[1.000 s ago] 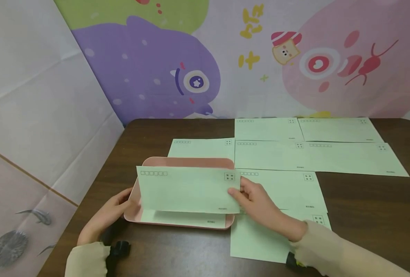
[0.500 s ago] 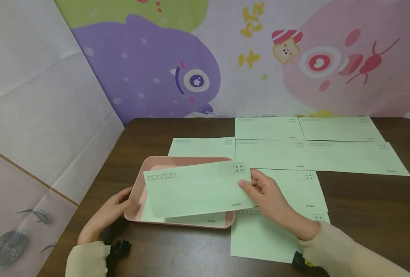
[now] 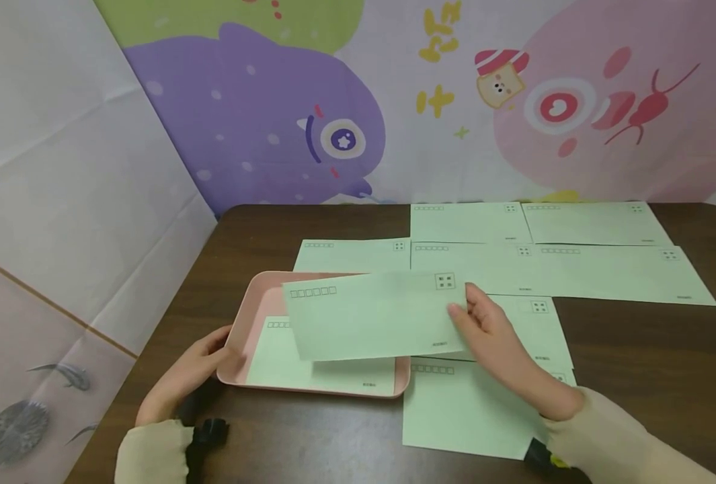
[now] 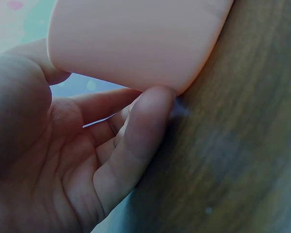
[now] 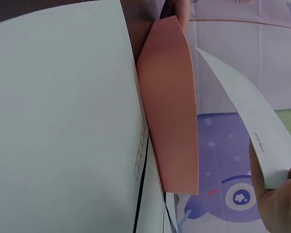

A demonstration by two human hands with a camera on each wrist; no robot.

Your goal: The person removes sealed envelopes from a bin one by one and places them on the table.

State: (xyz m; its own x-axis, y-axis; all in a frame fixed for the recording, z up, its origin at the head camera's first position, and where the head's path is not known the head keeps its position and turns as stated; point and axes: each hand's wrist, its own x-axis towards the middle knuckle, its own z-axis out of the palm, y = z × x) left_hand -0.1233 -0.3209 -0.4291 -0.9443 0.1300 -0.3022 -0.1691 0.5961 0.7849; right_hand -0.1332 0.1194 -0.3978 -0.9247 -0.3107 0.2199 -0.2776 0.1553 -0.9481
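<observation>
My right hand [image 3: 503, 346] pinches a pale green envelope [image 3: 376, 316] by its right end, thumb on the front. The envelope is held raised over the right part of a shallow pink tray [image 3: 253, 316]; in the right wrist view the same held envelope [image 5: 254, 104] looks slightly bowed. Inside the tray lies another pale green envelope [image 3: 273, 370], partly covered from sight by the held one. My left hand [image 3: 191, 370] grips the tray's left side. In the left wrist view, the thumb and fingers of the left hand [image 4: 77, 141] are at the tray's pink wall [image 4: 131, 39].
Several matching envelopes lie flat on the dark wooden table [image 3: 309, 444], among them a back-row envelope [image 3: 463, 225], a far-right envelope [image 3: 624, 272] and a near envelope [image 3: 460, 417] right of the tray. A cartoon-printed cloth [image 3: 394, 121] stands behind the table.
My right hand has carried the envelope to the right and slightly up, its left end tilting on the way. More of the envelope in the tray shows. My left hand has stayed on the tray.
</observation>
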